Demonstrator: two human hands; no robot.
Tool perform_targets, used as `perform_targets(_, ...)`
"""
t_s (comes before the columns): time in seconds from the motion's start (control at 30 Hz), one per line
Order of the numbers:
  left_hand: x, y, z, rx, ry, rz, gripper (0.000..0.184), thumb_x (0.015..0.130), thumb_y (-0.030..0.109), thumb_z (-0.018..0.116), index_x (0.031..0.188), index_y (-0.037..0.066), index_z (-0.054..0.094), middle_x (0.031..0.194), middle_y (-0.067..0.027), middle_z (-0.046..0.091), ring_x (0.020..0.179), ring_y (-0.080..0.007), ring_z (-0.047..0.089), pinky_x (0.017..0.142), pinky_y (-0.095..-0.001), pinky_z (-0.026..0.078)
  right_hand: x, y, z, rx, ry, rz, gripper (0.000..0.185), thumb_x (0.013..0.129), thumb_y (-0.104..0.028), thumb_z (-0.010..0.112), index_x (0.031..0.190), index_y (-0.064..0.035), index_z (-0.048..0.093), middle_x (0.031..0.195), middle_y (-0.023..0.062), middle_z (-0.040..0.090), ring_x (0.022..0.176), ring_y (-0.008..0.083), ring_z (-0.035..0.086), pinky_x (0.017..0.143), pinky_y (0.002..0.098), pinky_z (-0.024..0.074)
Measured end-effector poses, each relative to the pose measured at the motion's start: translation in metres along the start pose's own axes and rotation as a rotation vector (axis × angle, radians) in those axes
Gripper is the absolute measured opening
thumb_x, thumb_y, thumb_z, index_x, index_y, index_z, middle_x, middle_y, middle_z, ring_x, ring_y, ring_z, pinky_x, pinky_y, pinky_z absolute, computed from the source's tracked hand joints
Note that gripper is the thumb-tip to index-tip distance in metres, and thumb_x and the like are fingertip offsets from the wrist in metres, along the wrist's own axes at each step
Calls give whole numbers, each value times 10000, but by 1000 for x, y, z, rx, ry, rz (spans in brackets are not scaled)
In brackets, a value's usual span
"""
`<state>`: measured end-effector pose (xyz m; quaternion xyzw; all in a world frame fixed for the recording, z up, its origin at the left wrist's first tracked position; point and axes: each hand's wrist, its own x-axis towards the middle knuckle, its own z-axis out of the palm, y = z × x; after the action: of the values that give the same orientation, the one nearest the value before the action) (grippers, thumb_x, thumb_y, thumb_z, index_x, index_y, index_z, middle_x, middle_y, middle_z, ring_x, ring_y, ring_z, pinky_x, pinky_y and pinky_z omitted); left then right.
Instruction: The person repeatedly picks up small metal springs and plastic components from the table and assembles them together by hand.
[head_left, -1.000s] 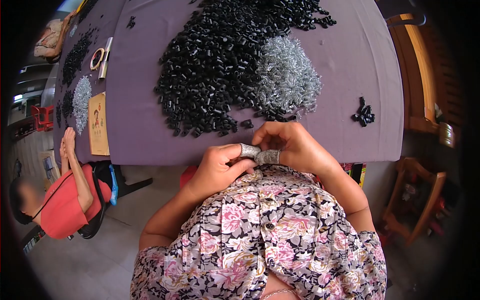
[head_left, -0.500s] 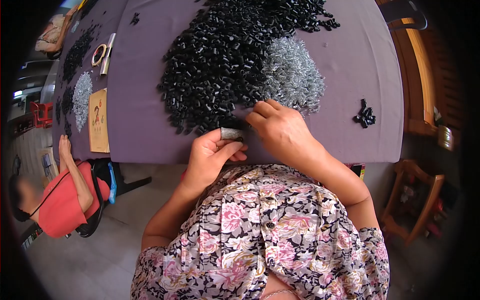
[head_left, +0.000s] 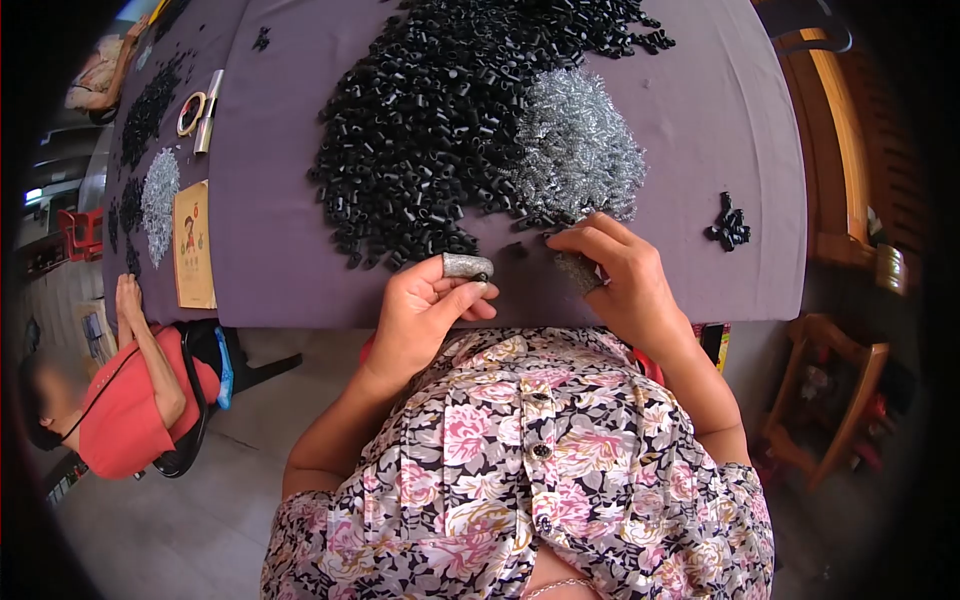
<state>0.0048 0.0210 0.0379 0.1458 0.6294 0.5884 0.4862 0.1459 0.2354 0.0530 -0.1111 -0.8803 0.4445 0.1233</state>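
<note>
My left hand (head_left: 430, 308) is closed near the table's front edge, its thumb and index finger pinching a small black tube (head_left: 481, 278). A grey wrap (head_left: 465, 265) covers that index finger. My right hand (head_left: 622, 275) is at the lower edge of the silver spring pile (head_left: 580, 145), index finger stretched out and apart from the thumb. A grey wrap (head_left: 577, 270) shows on one of its fingers too. Between my hands is a blurred black piece (head_left: 515, 250). Beyond them spreads a large heap of small black tubes (head_left: 420, 140).
A small cluster of black pieces (head_left: 729, 224) lies at the right. On the left are a tape roll (head_left: 191, 114), a shiny silver roll (head_left: 209, 112), a printed booklet (head_left: 194, 245) and another spring pile (head_left: 160, 205). A person in red (head_left: 130, 405) sits there, hands on the table edge.
My right hand has moved right, away from my left hand, and its fingers have spread. A blurred black piece now shows between the hands. My left hand keeps its pinch.
</note>
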Motion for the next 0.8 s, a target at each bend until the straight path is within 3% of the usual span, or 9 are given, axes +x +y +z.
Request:
perform_targets(0.07, 0, 0, 2, -10, -10, -6, 228, 1001, 53, 621, 1214, -25, 646, 1037, -130, 739, 848, -161, 714, 761, -268, 561, -3, 2, 0, -14, -32, -21, 390, 750, 140, 647, 1098, -26, 702, 1002, 126, 652, 914, 316, 676, 783, 360, 544)
perform_targets(0.17, -1, -1, 3, -14, -14, -3, 230, 1001, 53, 621, 1217, -25, 643, 1038, -132, 738, 851, -163, 714, 762, -268, 561, -4, 11, 7, -90, 43, -60, 400, 705, 116, 659, 1072, -40, 697, 936, 128, 633, 855, 372, 661, 744, 431, 543)
perform_targets(0.37, 0, 0, 2, -1, 4, -22, 224, 995, 40, 619, 1208, -26, 641, 1043, -132, 737, 844, -160, 711, 758, -269, 559, 3, 10, 11, -79, 86, -131, 384, 694, 71, 682, 1060, -49, 687, 934, 107, 623, 868, 331, 661, 741, 417, 552)
perform_targets(0.5, 1, 2, 5, 7, 1, -10, 221, 989, 29, 616, 1201, -27, 640, 1041, -131, 737, 836, -158, 708, 749, -266, 556, 18, -3, 18, -245, 61, -264, 255, 732, -18, 685, 983, -47, 655, 891, 92, 589, 860, 295, 640, 686, 416, 544)
perform_targets(0.8, -3, 0, 7, -38, 17, -20, 222, 992, 27, 614, 1206, -27, 641, 1040, -137, 736, 845, -164, 711, 762, -274, 570, 0, 15, -10, -233, 90, -106, 202, 790, 11, 704, 983, -49, 690, 883, 104, 612, 834, 324, 655, 723, 422, 547)
